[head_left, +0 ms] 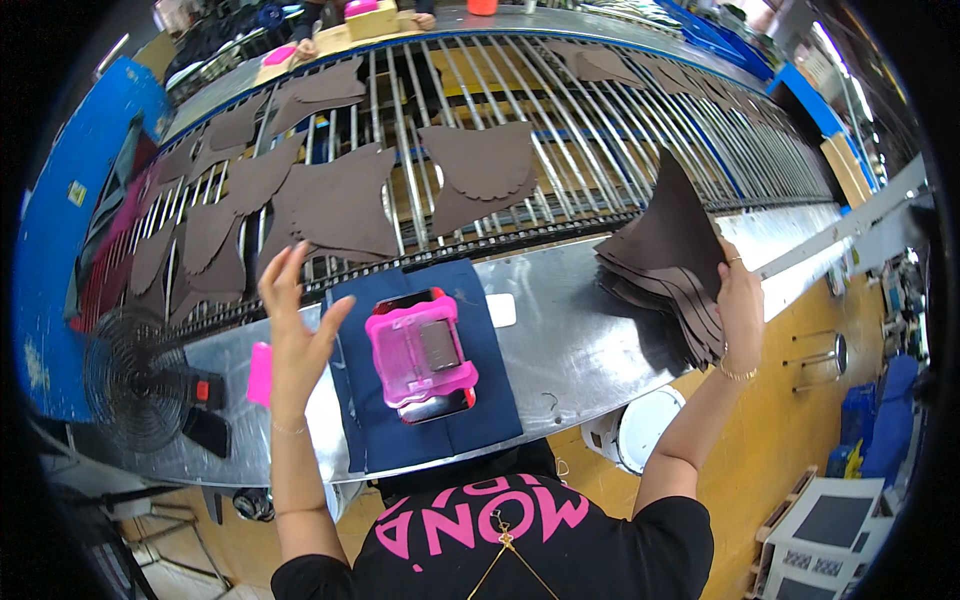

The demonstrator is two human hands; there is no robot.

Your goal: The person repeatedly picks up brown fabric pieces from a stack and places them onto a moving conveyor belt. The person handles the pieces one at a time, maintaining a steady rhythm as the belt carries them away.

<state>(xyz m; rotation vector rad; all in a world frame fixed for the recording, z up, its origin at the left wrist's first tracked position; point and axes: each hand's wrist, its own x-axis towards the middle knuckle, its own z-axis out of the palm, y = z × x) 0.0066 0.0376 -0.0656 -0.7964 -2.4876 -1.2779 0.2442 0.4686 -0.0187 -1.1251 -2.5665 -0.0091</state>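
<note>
My right hand (741, 310) grips the right edge of a dark brown cut piece (668, 228), a flat sheet of fabric or leather. Its pointed far end rises above a stack of similar brown pieces (668, 293) at the right of the metal table. My left hand (295, 325) is raised with fingers spread, holding nothing, at the left edge of a folded dark blue cloth (365, 440). On that cloth lies a pink translucent plastic holder (398, 358) over a shiny red and dark object (440, 406). A small pink item (260, 374) lies left of my forearm.
Beyond the metal table (560, 320) runs a rack of metal bars (610, 150) carrying several brown pieces (335, 205). A black wire fan (135, 380) stands at left. A co-worker's hand (305, 48) shows across the rack. Below the table is a white round stool (648, 430).
</note>
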